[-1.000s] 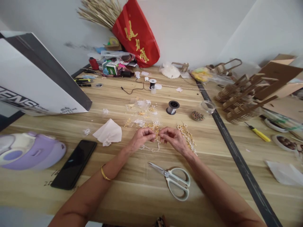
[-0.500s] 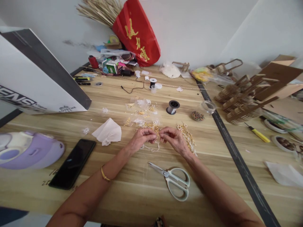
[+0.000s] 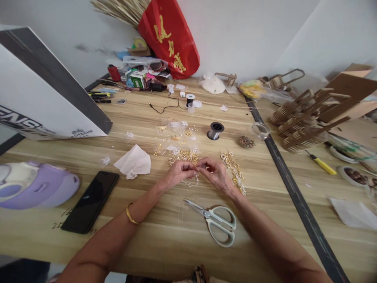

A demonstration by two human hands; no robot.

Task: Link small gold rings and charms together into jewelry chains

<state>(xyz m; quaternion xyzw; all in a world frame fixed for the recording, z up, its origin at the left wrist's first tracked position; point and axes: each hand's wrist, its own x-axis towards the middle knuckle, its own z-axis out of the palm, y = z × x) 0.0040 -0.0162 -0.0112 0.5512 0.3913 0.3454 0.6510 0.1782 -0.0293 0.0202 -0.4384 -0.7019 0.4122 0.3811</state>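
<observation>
My left hand [image 3: 182, 173] and my right hand [image 3: 212, 171] meet fingertip to fingertip over the table, both pinched closed. Whatever is between the fingertips is too small to make out. Just behind them lies a pile of gold beads [image 3: 183, 156], partly covered by my fingers. A silver chain [image 3: 190, 184] lies beneath and in front of the hands. Gold and silver chains [image 3: 234, 169] are heaped beside my right hand. White-handled scissors [image 3: 219, 225] lie nearer to me, their tips pointing to the upper left.
A black phone [image 3: 90, 201], a white tissue [image 3: 134, 162] and a purple-and-white object [image 3: 44, 184] are on the left, below a large box [image 3: 50, 90]. Behind stands a wire spool [image 3: 215, 131]. Right of it are a dish of beads [image 3: 246, 142] and a yellow-handled tool [image 3: 324, 164].
My fingertips have come together, closing the small gap between my hands. The whole view has shifted slightly.
</observation>
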